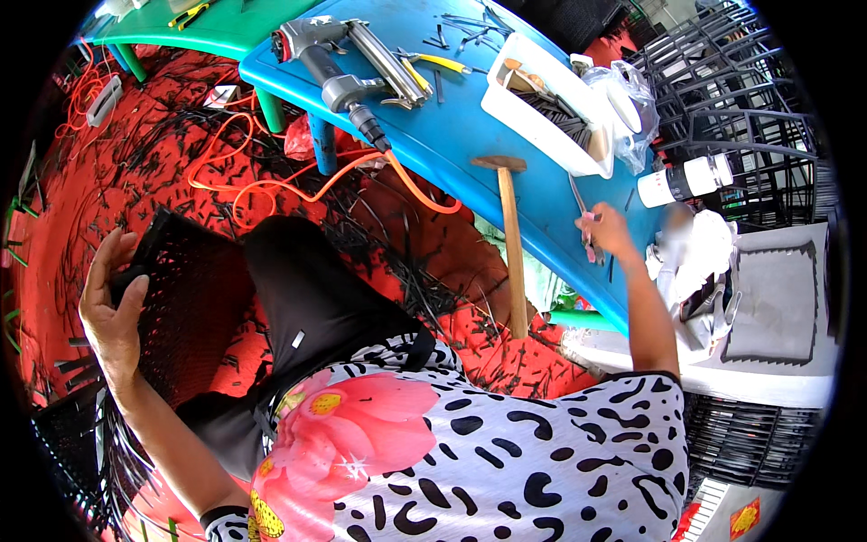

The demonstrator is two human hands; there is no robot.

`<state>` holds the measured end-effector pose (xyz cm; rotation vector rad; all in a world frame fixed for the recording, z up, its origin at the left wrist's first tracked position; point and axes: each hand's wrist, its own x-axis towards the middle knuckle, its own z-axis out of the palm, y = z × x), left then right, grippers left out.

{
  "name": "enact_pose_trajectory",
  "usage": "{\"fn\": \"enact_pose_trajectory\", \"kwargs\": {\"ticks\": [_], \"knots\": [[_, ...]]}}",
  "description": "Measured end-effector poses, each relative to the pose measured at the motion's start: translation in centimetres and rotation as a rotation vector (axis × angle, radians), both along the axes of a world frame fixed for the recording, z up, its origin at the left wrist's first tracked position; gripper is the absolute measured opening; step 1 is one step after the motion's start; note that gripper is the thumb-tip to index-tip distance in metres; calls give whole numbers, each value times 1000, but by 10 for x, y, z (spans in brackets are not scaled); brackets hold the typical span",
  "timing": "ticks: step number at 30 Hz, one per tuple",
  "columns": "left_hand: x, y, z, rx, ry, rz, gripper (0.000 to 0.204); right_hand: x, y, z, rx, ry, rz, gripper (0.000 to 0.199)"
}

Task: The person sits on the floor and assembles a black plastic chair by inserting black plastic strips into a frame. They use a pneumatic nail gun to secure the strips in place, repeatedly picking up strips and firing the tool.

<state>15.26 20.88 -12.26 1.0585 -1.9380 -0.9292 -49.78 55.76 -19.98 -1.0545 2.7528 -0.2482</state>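
Note:
My left hand [110, 312] is closed around the edge of a black woven basket [194, 303] that stands by my knee. Its thumb lies on the near side and the fingers curl over the dark rim. Over the blue table [406, 126], my right hand [610, 230] is closed on the handles of pink-handled scissors [589, 237]. Their blades point away from me along the tabletop. Left of the scissors lies a hammer [512, 244] with a wooden handle, which juts past the table's edge toward me.
A nail gun [348, 77] with an orange air hose [415, 185] lies on the table, near yellow-handled pliers [440, 62]. Right of them stand a white bin [546, 113] of strips and a white bottle [685, 181]. Black strips litter the red floor [163, 135]. Black frames [741, 108] stack at right.

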Motion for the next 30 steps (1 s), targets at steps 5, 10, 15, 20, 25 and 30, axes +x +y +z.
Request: {"fn": "enact_pose_trajectory", "kwargs": {"ticks": [5,10,15,20,25,30], "knots": [[-4,6,2,-31,17,-13,51,33,-13,3,-143,107,128,25],[-9,11,6,-47,-4,-23,45,82,-78,37,-310,-37,303,14],[-10,16,9,-65,-43,-5,46,99,-198,56,-287,-52,393,20],[-18,22,12,-65,-76,16,46,77,-234,51,-611,48,321,18],[-11,19,9,-90,-138,-7,46,1,-182,37,-995,227,203,9],[-14,13,10,-71,-145,57,46,-79,-93,38,-843,545,-210,11]]}}
